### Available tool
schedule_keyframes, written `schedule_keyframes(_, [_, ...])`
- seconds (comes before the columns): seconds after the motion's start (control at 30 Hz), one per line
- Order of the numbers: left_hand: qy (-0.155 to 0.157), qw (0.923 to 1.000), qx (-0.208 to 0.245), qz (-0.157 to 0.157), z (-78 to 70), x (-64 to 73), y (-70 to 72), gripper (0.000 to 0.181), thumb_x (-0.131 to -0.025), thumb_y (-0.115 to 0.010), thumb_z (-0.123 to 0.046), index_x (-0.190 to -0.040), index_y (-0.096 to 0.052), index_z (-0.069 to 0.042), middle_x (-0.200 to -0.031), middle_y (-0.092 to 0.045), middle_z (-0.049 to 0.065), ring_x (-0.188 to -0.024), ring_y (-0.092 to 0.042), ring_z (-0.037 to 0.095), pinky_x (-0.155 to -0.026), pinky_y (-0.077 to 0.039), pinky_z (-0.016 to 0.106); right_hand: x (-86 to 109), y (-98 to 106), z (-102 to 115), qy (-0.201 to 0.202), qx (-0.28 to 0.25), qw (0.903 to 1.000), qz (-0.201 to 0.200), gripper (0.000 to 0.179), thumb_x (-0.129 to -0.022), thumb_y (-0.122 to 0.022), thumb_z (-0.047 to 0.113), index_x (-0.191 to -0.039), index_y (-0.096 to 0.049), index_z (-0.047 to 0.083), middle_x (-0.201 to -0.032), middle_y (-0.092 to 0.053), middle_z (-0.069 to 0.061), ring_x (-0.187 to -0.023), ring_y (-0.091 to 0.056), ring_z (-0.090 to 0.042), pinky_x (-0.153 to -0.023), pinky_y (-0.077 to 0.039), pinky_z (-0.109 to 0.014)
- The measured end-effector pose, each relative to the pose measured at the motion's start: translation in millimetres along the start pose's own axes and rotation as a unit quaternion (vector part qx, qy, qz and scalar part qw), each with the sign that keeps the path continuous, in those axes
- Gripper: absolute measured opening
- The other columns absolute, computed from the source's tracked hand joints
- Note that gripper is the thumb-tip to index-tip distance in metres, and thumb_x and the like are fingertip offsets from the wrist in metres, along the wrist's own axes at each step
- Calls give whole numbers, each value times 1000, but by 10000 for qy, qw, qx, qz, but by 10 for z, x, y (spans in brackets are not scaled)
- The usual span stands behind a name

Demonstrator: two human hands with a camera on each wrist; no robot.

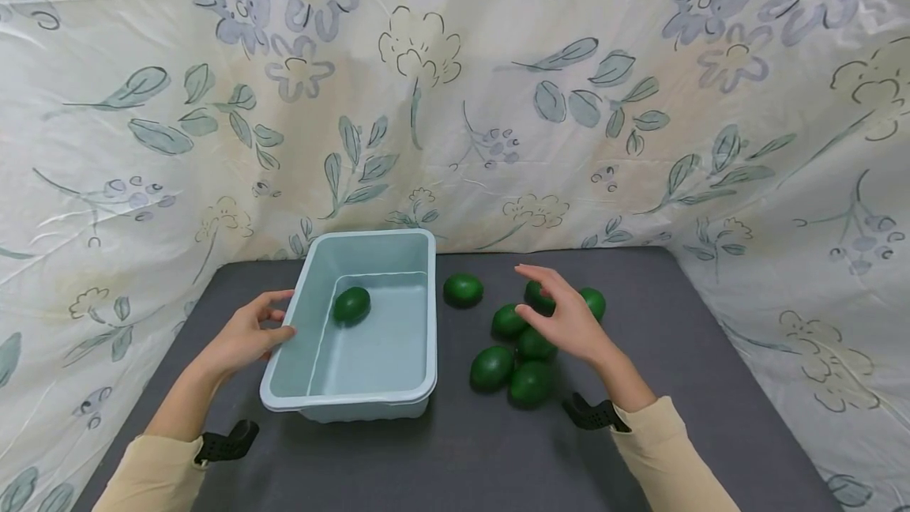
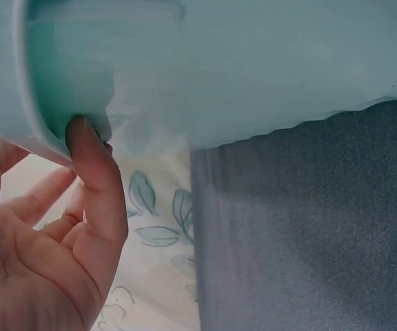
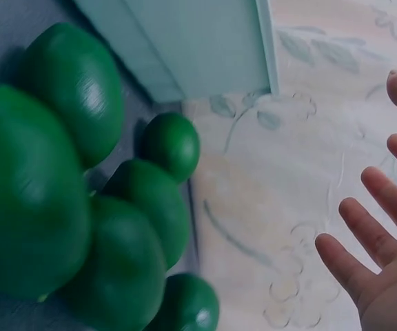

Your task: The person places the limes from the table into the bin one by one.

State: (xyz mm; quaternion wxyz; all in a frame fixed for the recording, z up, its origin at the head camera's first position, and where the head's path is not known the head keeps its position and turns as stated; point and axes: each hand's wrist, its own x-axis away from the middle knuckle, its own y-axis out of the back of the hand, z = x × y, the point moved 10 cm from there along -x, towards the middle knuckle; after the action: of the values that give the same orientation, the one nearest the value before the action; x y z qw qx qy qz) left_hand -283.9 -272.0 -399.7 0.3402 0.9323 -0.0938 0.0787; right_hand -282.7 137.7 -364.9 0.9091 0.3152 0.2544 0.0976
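We see the left hand (image 1: 245, 336) at the left rim of the pale blue tub (image 1: 423, 314) on the grey desk (image 1: 711, 385), thumb hooked on the rim's edge and fingers curled round it, forearm angled in from the lower left. One green fruit (image 1: 351, 305) lies inside the tub near its left wall. The right hand (image 1: 565, 314) hovers over the cluster of green fruits (image 1: 492, 367) just right of the tub, fingers spread and relaxed, holding nothing.
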Motion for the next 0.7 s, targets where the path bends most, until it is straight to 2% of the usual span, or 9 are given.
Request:
schedule_keyframes(0.27, [27, 10000, 1, -14, 16, -8, -3, 70, -87, -60, -13, -144, -21, -3, -113, -46, 23, -85, -54, 24, -61, -49, 33, 175, 30, -307, -328, -18, 9994, -81, 55, -86, -65, 19, -136, -43, 17, -136, -43, -8, -123, -43, -27, -92, -41, -49])
schedule_keyframes(0.57, [17, 10000, 19, -32, 14, -2, -5, 70, -87, -61, -14, -144, -21, -3, -114, -47, 24, -85, -55, 24, -61, -50, 33, 388, -97, -706, -927, 104, 9955, 146, 57, -87, -64, 27, -137, -41, 12, -136, -42, -13, -122, -41, -34, -92, -40, -53])
schedule_keyframes(0.7, [26, 10000, 27, -14, 13, 4, -5, 70, -87, -60, -13, -144, -21, -3, -114, -47, 24, -84, -55, 24, -60, -48, 33, 456, -149, -855, -1163, 146, 9928, 235, 57, -87, -64, 26, -137, -42, 14, -135, -43, -12, -123, -42, -33, -91, -41, -51])
